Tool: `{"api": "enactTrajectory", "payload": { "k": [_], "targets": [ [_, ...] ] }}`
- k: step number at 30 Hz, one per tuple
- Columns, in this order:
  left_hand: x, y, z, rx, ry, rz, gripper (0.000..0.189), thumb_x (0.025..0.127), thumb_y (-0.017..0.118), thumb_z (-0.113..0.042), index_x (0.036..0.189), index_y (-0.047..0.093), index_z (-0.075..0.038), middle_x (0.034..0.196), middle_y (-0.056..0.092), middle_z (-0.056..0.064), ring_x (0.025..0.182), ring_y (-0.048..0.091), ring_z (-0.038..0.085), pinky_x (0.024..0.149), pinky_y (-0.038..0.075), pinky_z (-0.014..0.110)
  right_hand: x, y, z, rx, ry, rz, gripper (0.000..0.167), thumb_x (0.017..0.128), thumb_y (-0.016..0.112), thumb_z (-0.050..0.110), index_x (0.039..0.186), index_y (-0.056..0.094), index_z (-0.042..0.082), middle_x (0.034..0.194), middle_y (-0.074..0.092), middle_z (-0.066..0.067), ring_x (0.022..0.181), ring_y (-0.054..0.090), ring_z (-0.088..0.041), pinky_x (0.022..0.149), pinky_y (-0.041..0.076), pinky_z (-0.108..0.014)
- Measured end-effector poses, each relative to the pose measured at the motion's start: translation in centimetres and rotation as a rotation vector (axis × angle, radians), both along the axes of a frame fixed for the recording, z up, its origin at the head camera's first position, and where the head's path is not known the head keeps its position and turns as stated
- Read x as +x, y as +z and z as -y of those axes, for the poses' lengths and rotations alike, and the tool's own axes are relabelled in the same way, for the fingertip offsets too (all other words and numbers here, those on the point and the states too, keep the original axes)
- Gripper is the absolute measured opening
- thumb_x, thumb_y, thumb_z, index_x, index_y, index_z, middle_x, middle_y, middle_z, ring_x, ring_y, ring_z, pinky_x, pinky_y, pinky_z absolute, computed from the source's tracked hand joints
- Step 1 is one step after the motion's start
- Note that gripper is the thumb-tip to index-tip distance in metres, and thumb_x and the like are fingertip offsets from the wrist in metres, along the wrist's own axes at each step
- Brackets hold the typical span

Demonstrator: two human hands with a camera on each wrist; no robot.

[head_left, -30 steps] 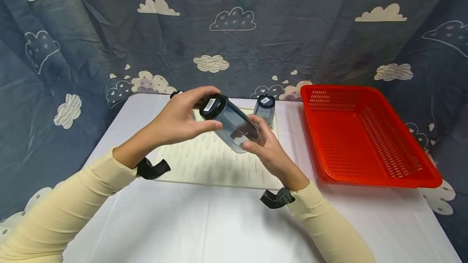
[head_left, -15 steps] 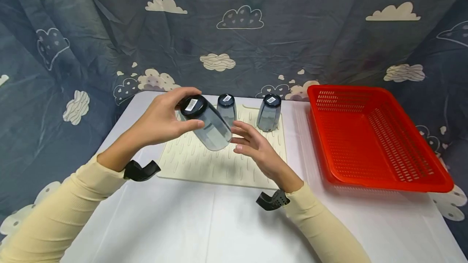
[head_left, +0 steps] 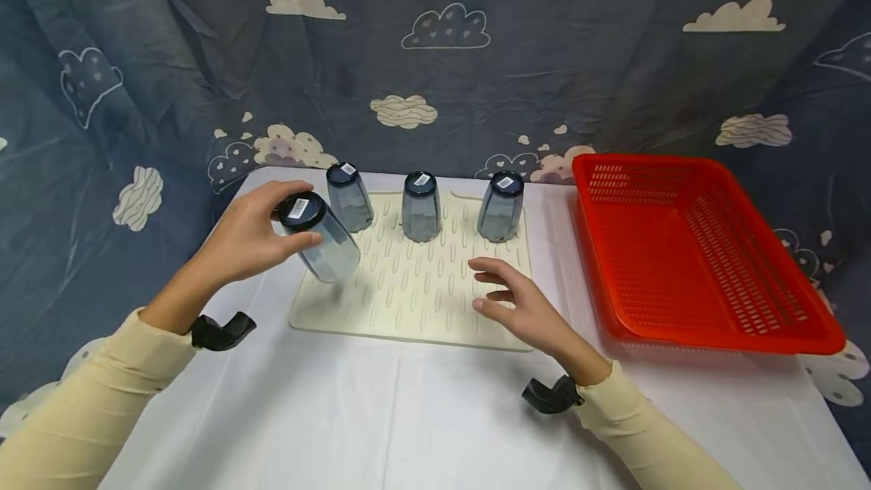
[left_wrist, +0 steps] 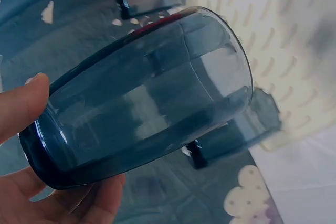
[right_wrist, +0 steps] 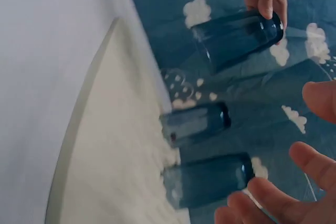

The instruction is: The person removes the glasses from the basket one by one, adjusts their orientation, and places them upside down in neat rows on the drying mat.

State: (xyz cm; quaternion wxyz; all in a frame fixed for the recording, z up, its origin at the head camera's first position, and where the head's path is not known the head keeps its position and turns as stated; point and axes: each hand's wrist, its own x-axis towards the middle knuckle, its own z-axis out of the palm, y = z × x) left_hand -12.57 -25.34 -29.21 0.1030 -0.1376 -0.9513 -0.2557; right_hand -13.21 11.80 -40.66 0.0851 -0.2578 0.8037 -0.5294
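Note:
My left hand (head_left: 255,237) grips a blue-tinted drinking glass (head_left: 331,250) by its dark, labelled base, mouth tilted downward above the left part of the cream ridged mat (head_left: 415,308). In the left wrist view, the thumb and fingers wrap the base end of this glass (left_wrist: 142,103). Three similar glasses stand upside down along the mat's back edge: a left glass (head_left: 350,199), a middle glass (head_left: 421,209) and a right glass (head_left: 500,208). My right hand (head_left: 524,305) hovers over the mat's right side with fingers loosely bent, holding nothing.
A red perforated basket (head_left: 599,301) sits on the right of the white-covered table (head_left: 327,414), on a clear plastic piece. Behind the table hangs a dark blue curtain (head_left: 578,59) with cloud prints.
The right hand has let go of the glass and drawn back right and toward me. The left hand has carried the glass leftward, revealing the left standing glass.

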Motion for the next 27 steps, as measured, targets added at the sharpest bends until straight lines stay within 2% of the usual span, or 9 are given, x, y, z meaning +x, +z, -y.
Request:
{"api": "enactTrajectory", "payload": {
  "k": [4, 7, 11, 20, 27],
  "targets": [
    [-1.0, -1.1, 0.5, -0.054, 0.013, 0.002, 0.064, 0.081, 0.08, -0.02, 0.138, 0.055, -0.003, 0.132, 0.061, 0.02, 0.106, 0.062, 0.032, 0.084, 0.051, 0.046, 0.3, -0.6, -1.2, 0.078, -0.082, -0.094, 0.052, 0.092, 0.067, 0.01, 0.141, 0.049, 0.005, 0.145, 0.051, -0.016, 0.132, 0.05, -0.04, 0.101, 0.049, -0.057],
    [-1.5, -1.9, 0.8, -0.079, 0.021, 0.033, 0.064, 0.082, 0.079, -0.02, 0.138, 0.054, -0.001, 0.131, 0.061, 0.023, 0.105, 0.062, 0.035, 0.083, 0.05, 0.048, 0.3, -1.0, -1.6, 0.099, -0.105, -0.125, 0.052, 0.092, 0.067, 0.01, 0.14, 0.05, 0.007, 0.144, 0.051, -0.015, 0.132, 0.049, -0.04, 0.1, 0.05, -0.056],
    [-1.9, -2.9, 0.9, -0.094, 0.025, 0.075, 0.065, 0.084, 0.078, -0.021, 0.14, 0.052, 0.0, 0.13, 0.06, 0.025, 0.109, 0.062, 0.039, 0.088, 0.05, 0.053, 0.3, -1.3, -2.0, 0.103, -0.12, -0.131, 0.052, 0.091, 0.068, 0.01, 0.14, 0.05, 0.007, 0.144, 0.052, -0.016, 0.132, 0.049, -0.041, 0.1, 0.05, -0.057],
    [-2.8, -4.9, 0.7, -0.104, 0.02, 0.135, 0.069, 0.085, 0.077, -0.02, 0.144, 0.048, 0.0, 0.14, 0.055, 0.026, 0.126, 0.054, 0.044, 0.103, 0.046, 0.059, 0.4, -1.6, -2.7, 0.118, -0.175, -0.138, 0.049, 0.091, 0.067, 0.009, 0.138, 0.052, 0.008, 0.145, 0.051, -0.016, 0.133, 0.047, -0.039, 0.1, 0.049, -0.057],
    [-3.0, -6.2, 0.6, -0.082, 0.026, 0.131, 0.068, 0.084, 0.079, -0.018, 0.142, 0.05, 0.001, 0.136, 0.057, 0.027, 0.121, 0.058, 0.043, 0.098, 0.049, 0.057, 0.7, -1.6, -3.0, 0.144, -0.17, -0.124, 0.05, 0.091, 0.067, 0.011, 0.138, 0.051, 0.009, 0.146, 0.049, -0.016, 0.135, 0.047, -0.036, 0.1, 0.049, -0.058]
  ]
}}
